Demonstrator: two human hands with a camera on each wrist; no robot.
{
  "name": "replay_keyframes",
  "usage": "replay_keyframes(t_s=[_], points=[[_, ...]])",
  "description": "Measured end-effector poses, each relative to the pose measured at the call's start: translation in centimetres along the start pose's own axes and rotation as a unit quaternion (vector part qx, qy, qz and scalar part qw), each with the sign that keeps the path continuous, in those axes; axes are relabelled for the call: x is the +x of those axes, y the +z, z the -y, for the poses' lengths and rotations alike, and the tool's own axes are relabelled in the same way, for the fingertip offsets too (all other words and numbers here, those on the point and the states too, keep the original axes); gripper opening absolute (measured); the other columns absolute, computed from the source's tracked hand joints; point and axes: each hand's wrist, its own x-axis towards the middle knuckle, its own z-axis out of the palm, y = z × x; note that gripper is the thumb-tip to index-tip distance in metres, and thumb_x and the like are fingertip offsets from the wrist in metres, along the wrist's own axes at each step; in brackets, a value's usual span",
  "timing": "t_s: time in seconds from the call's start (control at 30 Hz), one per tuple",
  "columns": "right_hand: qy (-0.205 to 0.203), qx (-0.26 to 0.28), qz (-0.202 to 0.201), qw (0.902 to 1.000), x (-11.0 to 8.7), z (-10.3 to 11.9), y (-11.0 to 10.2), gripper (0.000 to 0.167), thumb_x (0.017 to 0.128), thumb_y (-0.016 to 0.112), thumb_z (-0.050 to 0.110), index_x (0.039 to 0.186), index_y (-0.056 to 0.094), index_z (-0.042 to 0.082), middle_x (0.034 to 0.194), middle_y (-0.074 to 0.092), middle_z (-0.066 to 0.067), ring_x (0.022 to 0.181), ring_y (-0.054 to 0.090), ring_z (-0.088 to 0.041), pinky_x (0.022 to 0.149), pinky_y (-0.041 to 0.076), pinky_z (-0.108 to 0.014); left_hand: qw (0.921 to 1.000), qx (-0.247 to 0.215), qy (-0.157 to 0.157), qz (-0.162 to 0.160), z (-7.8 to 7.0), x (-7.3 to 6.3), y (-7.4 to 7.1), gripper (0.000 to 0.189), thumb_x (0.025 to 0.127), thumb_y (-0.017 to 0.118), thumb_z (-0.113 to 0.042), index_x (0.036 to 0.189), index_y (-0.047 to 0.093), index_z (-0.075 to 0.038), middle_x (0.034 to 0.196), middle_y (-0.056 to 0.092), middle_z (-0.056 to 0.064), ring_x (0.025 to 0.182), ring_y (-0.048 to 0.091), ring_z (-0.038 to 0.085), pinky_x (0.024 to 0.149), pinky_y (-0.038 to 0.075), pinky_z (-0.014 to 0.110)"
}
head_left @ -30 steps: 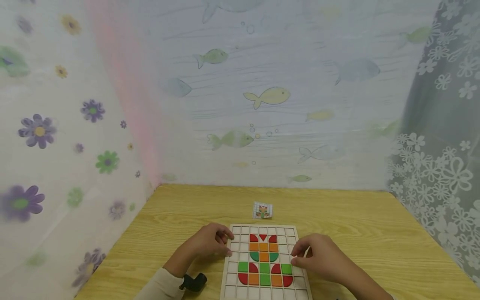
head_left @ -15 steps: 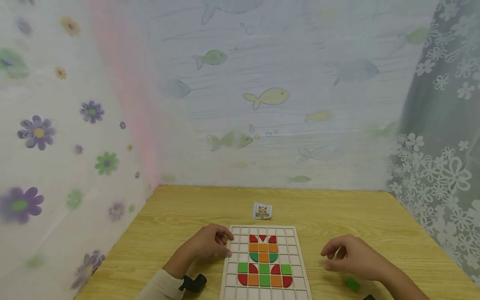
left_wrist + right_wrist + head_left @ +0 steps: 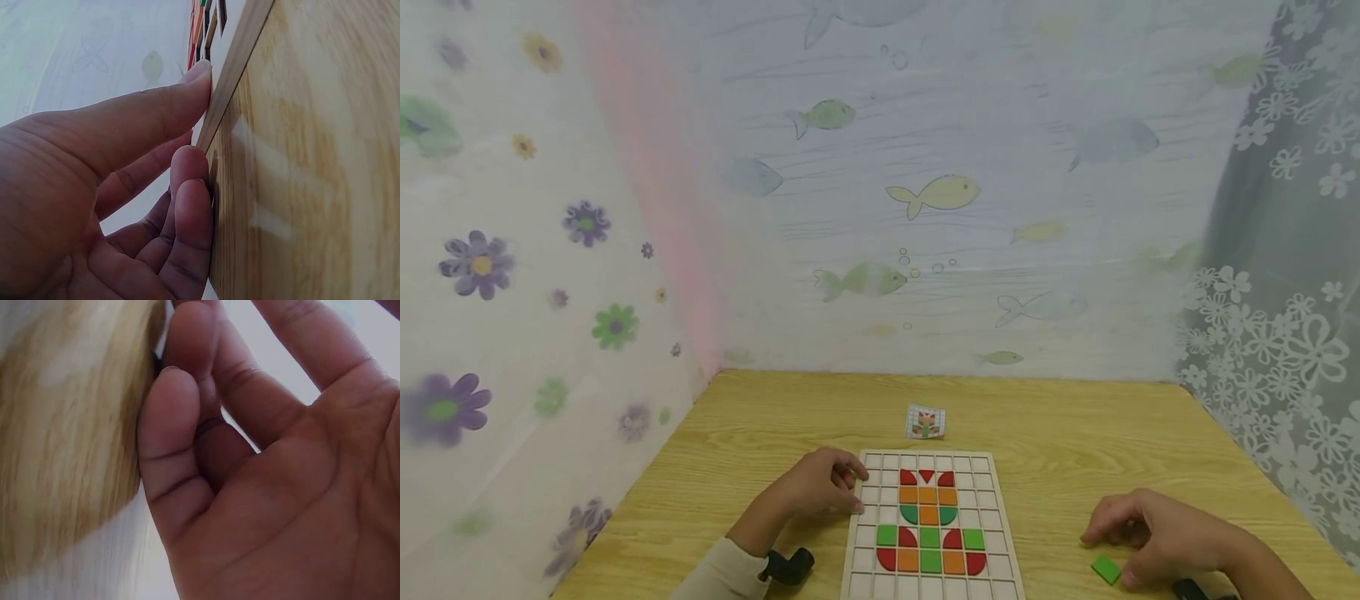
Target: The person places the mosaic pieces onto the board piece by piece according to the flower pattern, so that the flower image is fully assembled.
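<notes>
A pale wooden grid board [image 3: 880, 584] lies on the table in the head view, bearing red, orange and green tiles set in a flower shape. At its left edge rests my left hand [image 3: 823, 483], thumb and index fingertip spaced along the rim; the left wrist view has the thumb [image 3: 199, 78] against the board's edge and other fingers curled down by the table. My right hand [image 3: 1165, 533] is low over the table to the right, with a loose green tile [image 3: 1106, 570] lying just below its fingers, beside the thumb tip. That tile is hidden in the right wrist view.
A small printed pattern card [image 3: 926, 422] lies behind the board. The wooden table [image 3: 760, 425] meets a fish-printed curtain [image 3: 955, 275] at the back. Black camera mounts show at both wrists, the left one [image 3: 788, 567] near the board's lower left.
My right hand has moved away from the board's right edge, rightward and toward me, to the loose green tile. The left hand and the board's tiles have stayed put.
</notes>
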Motion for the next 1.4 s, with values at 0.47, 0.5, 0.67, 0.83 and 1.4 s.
replay_keyframes(t_s=[0.47, 0.5, 0.67, 0.83, 1.4], points=[[0.015, -0.075, -0.046, 0.9961, 0.4, 0.0, 0.7, 0.034, 0.082, 0.074, -0.010, 0.116, 0.074, -0.007, 0.116, 0.069, -0.019, 0.104, 0.068, -0.018, 0.094, 0.057, -0.029, 1.0000, 0.002, 0.002, -0.003, 0.1, 0.0, 0.1, 0.037, 0.079, 0.092, -0.018, 0.111, 0.075, -0.012, 0.099, 0.064, 0.006, 0.088, 0.057, 0.021, 0.075, 0.050, 0.035], [0.017, -0.082, -0.049, 0.9953, 0.4, 0.0, 0.8, 0.032, 0.082, 0.074, -0.009, 0.114, 0.075, -0.006, 0.114, 0.070, -0.019, 0.102, 0.068, -0.017, 0.093, 0.057, -0.029, 1.0000, 0.001, 0.001, -0.002, 0.1, 0.0, 0.1, 0.037, 0.079, 0.092, -0.018, 0.111, 0.075, -0.012, 0.099, 0.064, 0.006, 0.088, 0.057, 0.021, 0.075, 0.050, 0.035], [0.044, -0.132, -0.085, 0.9865, 0.5, 0.4, 1.2, 0.025, 0.082, 0.075, -0.005, 0.106, 0.078, 0.002, 0.104, 0.074, -0.010, 0.090, 0.068, -0.010, 0.077, 0.059, -0.029, 1.0000, 0.002, 0.000, -0.004, -0.2, -0.2, 0.0, 0.037, 0.079, 0.092, -0.017, 0.111, 0.074, -0.011, 0.098, 0.064, 0.007, 0.087, 0.056, 0.021, 0.074, 0.050, 0.035], [0.079, -0.188, -0.134, 0.9698, 0.8, 0.6, 1.6, 0.020, 0.082, 0.076, -0.001, 0.100, 0.079, 0.009, 0.093, 0.075, -0.001, 0.077, 0.066, -0.005, 0.065, 0.057, -0.027, 1.0000, 0.007, -0.001, -0.006, -0.3, -0.2, 0.0, 0.037, 0.079, 0.092, -0.017, 0.111, 0.075, -0.011, 0.098, 0.064, 0.007, 0.086, 0.056, 0.021, 0.074, 0.049, 0.035], [-0.023, -0.314, -0.183, 0.9313, 4.3, 1.7, 4.2, 0.020, 0.083, 0.083, 0.006, 0.096, 0.077, 0.020, 0.087, 0.073, 0.011, 0.071, 0.064, -0.001, 0.058, 0.055, -0.026, 1.0000, 0.004, 0.001, -0.005, 0.0, 0.0, 0.1, 0.037, 0.079, 0.092, -0.019, 0.111, 0.075, -0.012, 0.099, 0.064, 0.006, 0.087, 0.056, 0.020, 0.075, 0.050, 0.035]])
